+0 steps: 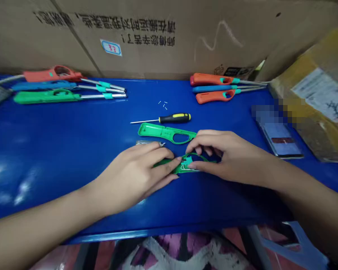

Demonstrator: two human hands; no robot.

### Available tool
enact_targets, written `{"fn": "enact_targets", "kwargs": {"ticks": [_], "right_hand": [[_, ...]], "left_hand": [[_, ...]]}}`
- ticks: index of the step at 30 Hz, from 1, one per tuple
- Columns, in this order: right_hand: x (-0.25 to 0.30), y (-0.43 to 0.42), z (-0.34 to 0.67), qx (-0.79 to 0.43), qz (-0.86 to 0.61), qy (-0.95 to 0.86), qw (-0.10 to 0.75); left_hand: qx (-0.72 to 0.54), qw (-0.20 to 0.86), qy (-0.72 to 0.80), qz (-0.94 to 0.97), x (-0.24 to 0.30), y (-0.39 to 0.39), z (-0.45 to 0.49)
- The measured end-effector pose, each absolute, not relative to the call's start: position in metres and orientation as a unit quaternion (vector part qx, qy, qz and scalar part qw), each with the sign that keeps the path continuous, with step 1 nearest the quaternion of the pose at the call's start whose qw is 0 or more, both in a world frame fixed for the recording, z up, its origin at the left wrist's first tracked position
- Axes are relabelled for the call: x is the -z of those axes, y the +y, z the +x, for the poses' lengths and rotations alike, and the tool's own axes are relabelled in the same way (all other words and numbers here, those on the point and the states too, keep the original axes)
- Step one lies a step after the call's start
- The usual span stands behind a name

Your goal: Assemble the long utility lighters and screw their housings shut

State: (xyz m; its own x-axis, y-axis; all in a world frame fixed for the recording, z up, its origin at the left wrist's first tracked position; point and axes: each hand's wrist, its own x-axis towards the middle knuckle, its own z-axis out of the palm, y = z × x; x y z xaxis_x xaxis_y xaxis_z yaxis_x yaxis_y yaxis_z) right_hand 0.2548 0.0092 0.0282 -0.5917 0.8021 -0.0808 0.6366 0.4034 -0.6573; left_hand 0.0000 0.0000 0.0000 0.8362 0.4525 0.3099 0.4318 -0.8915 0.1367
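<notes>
An opened green lighter housing half lies on the blue table, with a teal trigger piece and thin white wires in it. My left hand is closed over the left part of this half and covers much of it, its fingertips by the trigger piece. From the other side my right hand is closed, thumb and fingers at the trigger piece. Just beyond lies the other green housing half, hollow side up. Partly hidden behind my left fingers is a clear and metallic part.
A black and yellow screwdriver and several small screws lie farther back. Assembled lighters sit at the back left and back right. A phone and a taped parcel are at right. A cardboard wall bounds the back.
</notes>
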Motion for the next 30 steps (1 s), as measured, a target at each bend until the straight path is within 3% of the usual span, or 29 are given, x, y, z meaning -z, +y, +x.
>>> {"fn": "enact_targets", "kwargs": {"ticks": [11,18,30], "right_hand": [[-0.025,0.004,0.249,-0.288,-0.469,-0.826,0.120],[-0.031,0.010,0.258,-0.330,-0.493,-0.793,0.140],[-0.025,0.014,0.257,-0.299,-0.507,-0.803,0.097]], "left_hand": [[-0.169,0.036,0.233,0.957,0.002,-0.001,0.000],[-0.158,0.030,0.249,0.955,-0.001,0.000,0.002],[-0.157,0.033,0.273,0.949,0.003,0.004,-0.001]]}}
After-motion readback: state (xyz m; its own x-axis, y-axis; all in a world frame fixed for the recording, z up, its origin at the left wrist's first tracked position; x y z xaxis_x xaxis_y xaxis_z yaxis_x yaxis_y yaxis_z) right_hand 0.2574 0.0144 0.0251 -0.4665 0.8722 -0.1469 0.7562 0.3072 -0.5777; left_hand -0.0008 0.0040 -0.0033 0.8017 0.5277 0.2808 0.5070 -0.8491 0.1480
